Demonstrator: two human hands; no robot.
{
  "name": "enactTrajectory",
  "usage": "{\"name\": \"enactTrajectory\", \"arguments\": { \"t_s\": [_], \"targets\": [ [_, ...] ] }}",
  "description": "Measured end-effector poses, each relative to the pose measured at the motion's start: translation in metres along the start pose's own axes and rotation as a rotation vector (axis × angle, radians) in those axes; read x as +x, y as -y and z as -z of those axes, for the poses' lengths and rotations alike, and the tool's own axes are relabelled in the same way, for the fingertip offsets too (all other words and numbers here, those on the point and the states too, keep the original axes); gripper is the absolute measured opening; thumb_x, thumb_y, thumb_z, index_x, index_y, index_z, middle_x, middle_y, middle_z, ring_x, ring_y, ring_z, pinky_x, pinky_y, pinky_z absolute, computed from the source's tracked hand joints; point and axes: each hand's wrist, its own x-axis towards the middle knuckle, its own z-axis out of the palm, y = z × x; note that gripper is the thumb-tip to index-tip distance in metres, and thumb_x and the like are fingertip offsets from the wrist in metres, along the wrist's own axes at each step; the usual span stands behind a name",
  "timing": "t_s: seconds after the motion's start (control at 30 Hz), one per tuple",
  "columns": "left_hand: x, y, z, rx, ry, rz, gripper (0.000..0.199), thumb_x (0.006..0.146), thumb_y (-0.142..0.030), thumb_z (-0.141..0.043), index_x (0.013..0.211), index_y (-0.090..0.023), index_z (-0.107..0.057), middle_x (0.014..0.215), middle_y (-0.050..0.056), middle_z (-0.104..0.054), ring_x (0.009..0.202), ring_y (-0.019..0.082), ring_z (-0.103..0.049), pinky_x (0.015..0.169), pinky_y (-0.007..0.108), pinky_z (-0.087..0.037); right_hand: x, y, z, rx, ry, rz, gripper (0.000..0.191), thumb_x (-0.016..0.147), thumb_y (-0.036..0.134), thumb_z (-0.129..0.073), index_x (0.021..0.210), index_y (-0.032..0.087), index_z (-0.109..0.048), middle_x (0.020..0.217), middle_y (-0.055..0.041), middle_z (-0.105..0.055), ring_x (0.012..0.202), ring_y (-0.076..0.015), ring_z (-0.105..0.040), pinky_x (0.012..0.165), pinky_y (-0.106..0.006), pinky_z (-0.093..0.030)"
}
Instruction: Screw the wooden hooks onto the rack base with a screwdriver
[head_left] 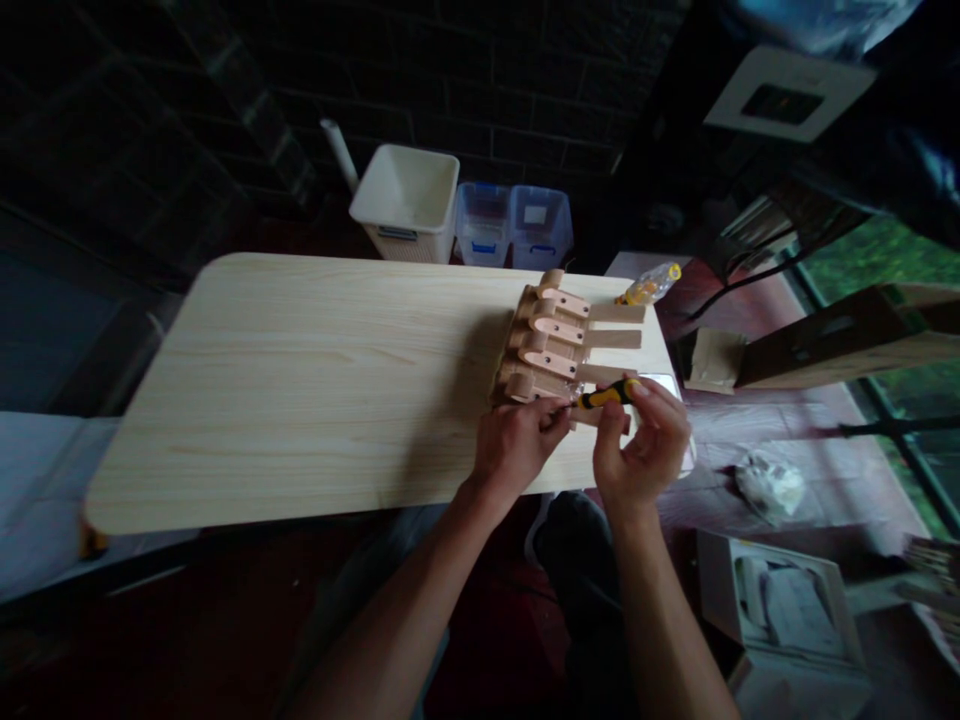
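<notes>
A yellow-and-black screwdriver (pixel 606 395) is gripped by its handle in my right hand (pixel 645 440). Its tip points left, toward the near end of a wooden assembly (pixel 551 330). My left hand (pixel 521 437) is closed at that end, with finger and thumb pinched around the screwdriver's tip; what they hold is hidden. The assembly has a row of rounded wooden pieces with dark screws or holes. Several flat wooden slats (pixel 616 339) stick out from it to the right, and the nearest slat lies partly behind my right hand.
The assembly rests toward the right end of a pale wooden table (pixel 300 380). A clear plastic bag (pixel 651 287) with yellow contents lies at the far right corner. Behind the table stand a white bin (pixel 405 200) and two clear tubs (pixel 540 225). An open box (pixel 787 600) sits low on the right.
</notes>
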Motion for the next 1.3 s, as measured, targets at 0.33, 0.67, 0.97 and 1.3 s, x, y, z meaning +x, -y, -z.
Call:
{"name": "enactTrajectory", "arguments": {
  "t_s": [0.33, 0.67, 0.97, 1.3],
  "targets": [
    [0.001, -0.005, 0.006, -0.007, 0.037, 0.028, 0.02, 0.099, -0.035, -0.077, 0.117, -0.033, -0.086, 0.09, 0.0, -0.087, 0.084, 0.016, -0.083, 0.071, 0.022, -0.053, 0.003, 0.011, 0.0, 0.047, 0.031, 0.068, 0.041, 0.099, 0.01, -0.067, 0.136, 0.025, -0.062, 0.134, -0.0106, -0.072, 0.124, -0.0247, -0.076, 0.096, -0.047, -0.071],
    [0.0, -0.003, 0.005, -0.039, 0.038, 0.023, 0.019, 0.099, -0.035, -0.078, 0.116, -0.031, -0.086, 0.093, 0.002, -0.088, 0.085, 0.017, -0.082, 0.072, 0.023, -0.052, 0.002, 0.004, -0.002, -0.021, -0.033, 0.096, 0.042, 0.093, 0.009, -0.076, 0.131, 0.025, -0.067, 0.117, -0.0068, -0.074, 0.112, -0.0214, -0.076, 0.096, -0.044, -0.069],
    [0.0, -0.006, 0.01, -0.031, 0.065, 0.013, 0.02, 0.101, -0.034, -0.075, 0.117, -0.032, -0.086, 0.089, 0.0, -0.087, 0.081, 0.015, -0.08, 0.07, 0.023, -0.048, 0.0, 0.012, -0.005, 0.103, 0.016, 0.096, 0.042, 0.099, 0.009, -0.065, 0.136, 0.029, -0.061, 0.135, -0.0092, -0.07, 0.108, -0.0215, -0.081, 0.085, -0.043, -0.073],
    [0.0, -0.004, 0.008, -0.065, 0.046, 0.001, 0.019, 0.099, -0.033, -0.077, 0.116, -0.033, -0.086, 0.089, 0.0, -0.087, 0.081, 0.015, -0.08, 0.07, 0.023, -0.048, 0.001, 0.003, -0.007, 0.051, -0.075, 0.08, 0.046, 0.092, 0.006, -0.075, 0.13, 0.028, -0.066, 0.12, -0.005, -0.069, 0.109, -0.0206, -0.079, 0.083, -0.038, -0.073]
  ]
}}
